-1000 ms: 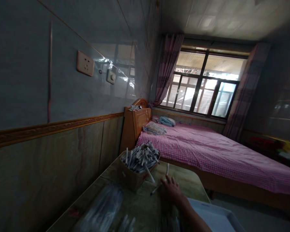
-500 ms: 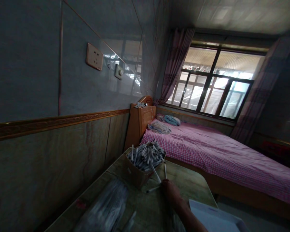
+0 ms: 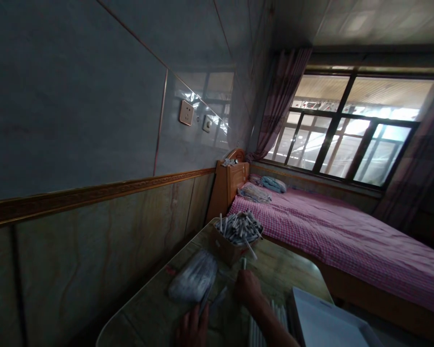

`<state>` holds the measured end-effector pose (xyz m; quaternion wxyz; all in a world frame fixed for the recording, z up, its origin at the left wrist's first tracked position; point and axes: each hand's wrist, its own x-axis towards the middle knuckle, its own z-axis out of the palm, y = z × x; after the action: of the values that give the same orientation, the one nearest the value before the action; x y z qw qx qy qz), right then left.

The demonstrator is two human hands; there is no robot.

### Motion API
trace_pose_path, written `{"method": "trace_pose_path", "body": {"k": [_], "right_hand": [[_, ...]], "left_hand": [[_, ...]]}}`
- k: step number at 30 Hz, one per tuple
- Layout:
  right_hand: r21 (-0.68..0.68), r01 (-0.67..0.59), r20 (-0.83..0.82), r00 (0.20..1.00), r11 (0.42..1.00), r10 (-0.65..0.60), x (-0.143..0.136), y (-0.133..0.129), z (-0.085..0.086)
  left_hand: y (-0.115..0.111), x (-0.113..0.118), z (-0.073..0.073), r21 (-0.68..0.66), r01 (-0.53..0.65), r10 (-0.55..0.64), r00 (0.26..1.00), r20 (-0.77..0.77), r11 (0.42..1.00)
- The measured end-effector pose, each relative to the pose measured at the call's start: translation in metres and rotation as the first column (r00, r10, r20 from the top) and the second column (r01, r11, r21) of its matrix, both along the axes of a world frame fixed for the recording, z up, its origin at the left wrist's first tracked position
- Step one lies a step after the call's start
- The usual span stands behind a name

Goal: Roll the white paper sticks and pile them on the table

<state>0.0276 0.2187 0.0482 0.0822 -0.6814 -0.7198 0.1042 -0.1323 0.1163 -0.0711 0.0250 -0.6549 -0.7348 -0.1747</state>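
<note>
My right hand (image 3: 248, 287) is closed, and a slim white pen-like stick (image 3: 243, 263) pokes up from its far side. Just beyond it, an open cardboard box (image 3: 227, 251) is heaped with many such sticks, white and dark. My left hand (image 3: 192, 327) is at the bottom of the view, fingers stretched forward and apart at the near end of a clear plastic bag (image 3: 195, 277). A thin greyish strip lies by those fingertips, too blurred to name. Under my right forearm, several pale sticks (image 3: 255, 332) lie side by side.
A white tray (image 3: 331, 320) lies at the right of the stone-patterned table (image 3: 148, 308). The tiled wall (image 3: 94, 120) runs along the left. Behind the table stands a bed (image 3: 311, 217) with a pink checked cover, below a window (image 3: 340, 125).
My left hand has come into view beside the plastic bag. My right hand has drawn back from the box, and fewer sticks show in it. The view has swung left.
</note>
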Motion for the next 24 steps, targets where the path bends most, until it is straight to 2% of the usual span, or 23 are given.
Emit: {"method": "trace_pose_path", "body": {"k": [5, 9, 13, 19, 22, 24], "right_hand": [[-0.01, 0.052, -0.175, 0.983, 0.999, -0.053, -0.015, -0.035, 0.008], [-0.09, 0.047, -0.403, 0.912, 0.995, -0.08, -0.025, -0.069, -0.005], [-0.181, 0.034, -0.637, 0.757, 0.983, -0.144, -0.033, -0.096, -0.019], [-0.212, 0.025, -0.875, 0.44, 0.977, -0.201, -0.024, -0.142, -0.019], [-0.241, -0.003, -0.913, 0.341, 0.97, -0.226, -0.012, -0.173, -0.028], [-0.243, -0.028, -0.926, 0.305, 0.97, -0.223, -0.004, -0.191, -0.04]], "left_hand": [[-0.01, 0.003, 0.024, -0.108, 0.022, -0.017, 0.999, 0.044, 0.994], [-0.019, 0.003, 0.042, -0.087, 0.071, -0.061, 0.993, 0.104, 0.994], [-0.026, 0.002, 0.05, -0.058, 0.099, -0.091, 0.989, 0.119, 0.993], [-0.034, 0.0, 0.066, -0.028, 0.089, -0.085, 0.988, 0.128, 0.996], [-0.037, -0.002, 0.069, 0.074, 0.056, -0.066, 0.988, 0.139, 0.996], [-0.04, -0.003, 0.068, 0.194, 0.086, -0.119, 0.979, 0.165, 0.977]]}}
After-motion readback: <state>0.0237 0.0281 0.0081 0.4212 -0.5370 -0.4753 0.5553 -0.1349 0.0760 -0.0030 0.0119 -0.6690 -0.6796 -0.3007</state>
